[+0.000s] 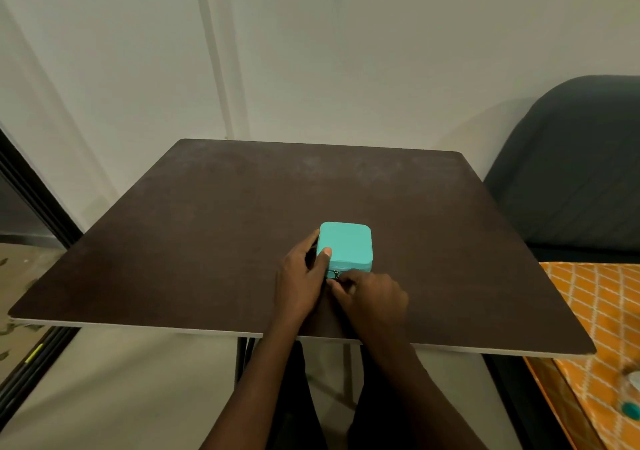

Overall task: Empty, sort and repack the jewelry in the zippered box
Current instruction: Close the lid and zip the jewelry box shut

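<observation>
A small turquoise zippered box (346, 243) with rounded corners lies closed on the dark brown table (207, 242), near the front middle. My left hand (301, 281) grips the box's left side, thumb resting on the lid's front left corner. My right hand (370, 297) sits just in front of the box, fingertips pinched on the small metal zipper pull (336, 274) at the front left corner. No jewelry is visible; the box's inside is hidden.
The table's pale front edge (173, 328) runs close to my body. A dark grey chair (571, 172) stands at the right. An orange patterned cloth (595, 328) lies lower right with a small teal object (628, 408) on it. A white wall is behind.
</observation>
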